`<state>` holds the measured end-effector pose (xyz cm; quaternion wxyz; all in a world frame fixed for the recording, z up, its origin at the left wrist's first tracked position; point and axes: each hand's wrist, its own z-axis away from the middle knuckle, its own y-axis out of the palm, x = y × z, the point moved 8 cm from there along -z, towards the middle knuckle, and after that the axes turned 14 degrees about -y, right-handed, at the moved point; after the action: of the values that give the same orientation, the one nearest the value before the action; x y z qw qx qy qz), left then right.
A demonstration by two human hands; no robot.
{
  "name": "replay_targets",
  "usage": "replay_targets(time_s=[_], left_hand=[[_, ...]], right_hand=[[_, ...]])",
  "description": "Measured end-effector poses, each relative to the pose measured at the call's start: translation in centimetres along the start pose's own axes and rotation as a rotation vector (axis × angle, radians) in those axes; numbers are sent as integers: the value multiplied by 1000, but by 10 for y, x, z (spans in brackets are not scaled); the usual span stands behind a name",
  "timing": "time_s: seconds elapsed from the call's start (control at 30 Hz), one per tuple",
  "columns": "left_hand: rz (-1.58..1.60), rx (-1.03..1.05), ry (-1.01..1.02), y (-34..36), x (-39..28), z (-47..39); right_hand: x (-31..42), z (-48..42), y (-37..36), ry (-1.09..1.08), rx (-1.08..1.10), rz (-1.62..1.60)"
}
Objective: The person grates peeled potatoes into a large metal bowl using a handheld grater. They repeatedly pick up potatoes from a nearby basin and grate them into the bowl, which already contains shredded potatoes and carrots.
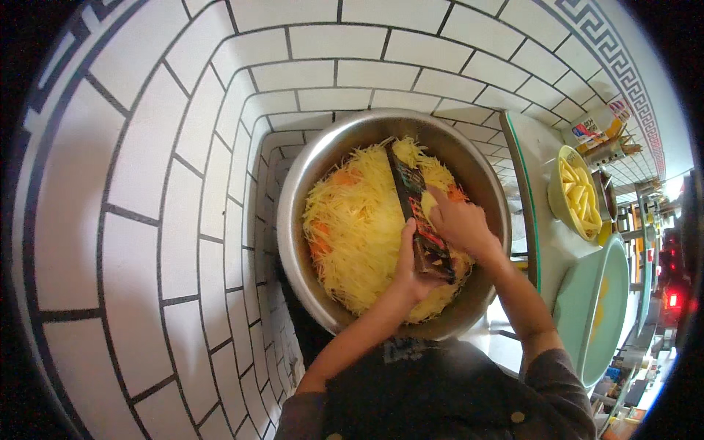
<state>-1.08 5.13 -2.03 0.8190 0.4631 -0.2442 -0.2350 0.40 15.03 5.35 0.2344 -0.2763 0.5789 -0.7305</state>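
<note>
A large stainless steel pot [300, 264] stands before me, heaped with pale yellow vegetable shreds [357, 247]. Orange shreds [320, 242] show through at the sides. Over the heap slants a dark, long grater [407, 192] with red and green marks on its face. My left hand [415, 278] grips the grater's near end, the thumb along its side. My right hand [462, 223] presses a yellow vegetable piece [428, 204] onto the grating face, its fingers hiding part of the piece. More shreds [406, 151] cling to the grater's far end.
White tiled walls [242, 165] rise close on the left and beyond the pot. On the counter [531, 148] at the right sit a yellow-green bowl [555, 192] of peeled yellow pieces [577, 192], a large pale green basin [577, 297] and a labelled container [591, 129].
</note>
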Motion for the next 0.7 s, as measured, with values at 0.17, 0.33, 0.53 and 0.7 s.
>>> replay_targets(time_s=[0.17, 0.33, 0.53, 0.7], left_hand=[[-24, -43, 60, 2, -3, 17], [-36, 32, -44, 7, 1, -8], [9, -23, -25, -8, -2, 4], [6, 1, 51, -2, -1, 0]], right_hand=[[34, 40, -5, 48, 43, 51], [-40, -49, 24, 154, -158, -36], [18, 25, -13, -17, -108, 5], [18, 13, -4, 58, -263, 45]])
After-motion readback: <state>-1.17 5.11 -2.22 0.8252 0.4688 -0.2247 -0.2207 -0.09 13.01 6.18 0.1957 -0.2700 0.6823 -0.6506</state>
